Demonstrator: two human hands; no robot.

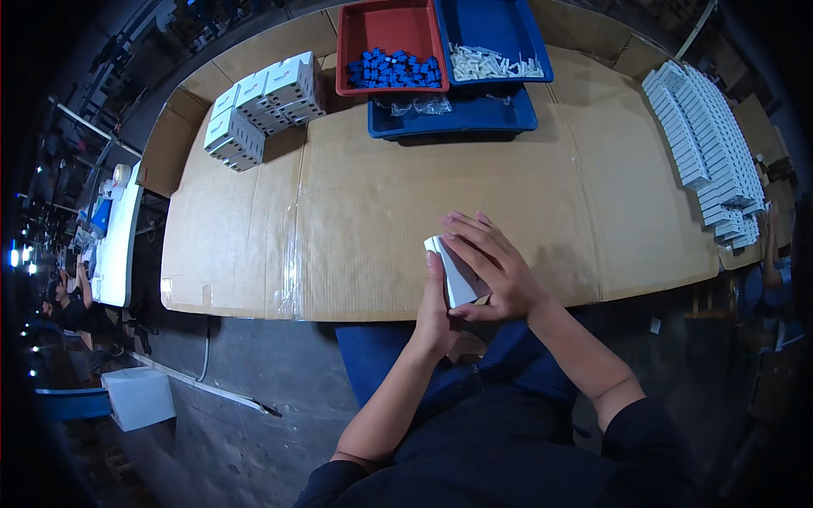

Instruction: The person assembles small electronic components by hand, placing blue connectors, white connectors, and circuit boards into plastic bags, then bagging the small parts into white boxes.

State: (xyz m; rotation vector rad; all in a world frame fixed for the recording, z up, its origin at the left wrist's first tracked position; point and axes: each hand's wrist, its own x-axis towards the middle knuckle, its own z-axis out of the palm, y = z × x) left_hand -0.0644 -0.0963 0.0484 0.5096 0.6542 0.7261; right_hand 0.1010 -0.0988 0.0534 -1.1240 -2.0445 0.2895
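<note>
A small white box (458, 279) is between my two hands, just above the near edge of the cardboard-covered table (406, 212). My left hand (434, 309) grips its left side, with the thumb along its edge. My right hand (500, 275) wraps over the box from the right, fingers across its far end and thumb at its near end. The box is tilted, and my right fingers hide part of it. I cannot make out whether its flaps are closed.
Stacked white boxes (262, 97) stand at the back left. A red tray (392, 34) holds small blue parts; a blue tray (495, 30) holds white pieces. Another blue tray (453, 123) lies beneath them. Rows of white boxes (703, 144) line the right side. People work in the background.
</note>
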